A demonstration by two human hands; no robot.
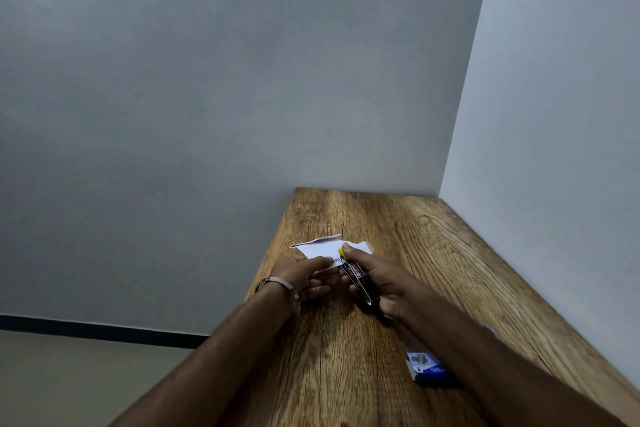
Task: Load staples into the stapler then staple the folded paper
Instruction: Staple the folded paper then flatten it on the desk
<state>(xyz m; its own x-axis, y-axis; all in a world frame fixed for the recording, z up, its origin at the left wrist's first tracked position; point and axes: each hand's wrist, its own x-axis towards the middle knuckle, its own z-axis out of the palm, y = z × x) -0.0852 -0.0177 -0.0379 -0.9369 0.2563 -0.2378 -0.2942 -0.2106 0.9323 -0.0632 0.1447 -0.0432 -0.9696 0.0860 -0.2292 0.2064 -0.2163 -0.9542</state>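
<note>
A white folded paper (320, 248) with torn edges lies on the wooden table (433, 253). My left hand (304, 276), with a metal bangle on the wrist, holds the paper's near edge down between thumb and fingers. My right hand (379, 279) grips a small dark stapler (356, 279) with a yellow tip and a red label. The stapler's yellow front end sits over the paper's right part, my thumb on top of it. The stapler's rear is hidden inside my palm.
A small blue and white staple box (429, 367) lies on the table near my right forearm. The table stands in a corner, with a wall along its far and right edges. Its left edge drops to the floor.
</note>
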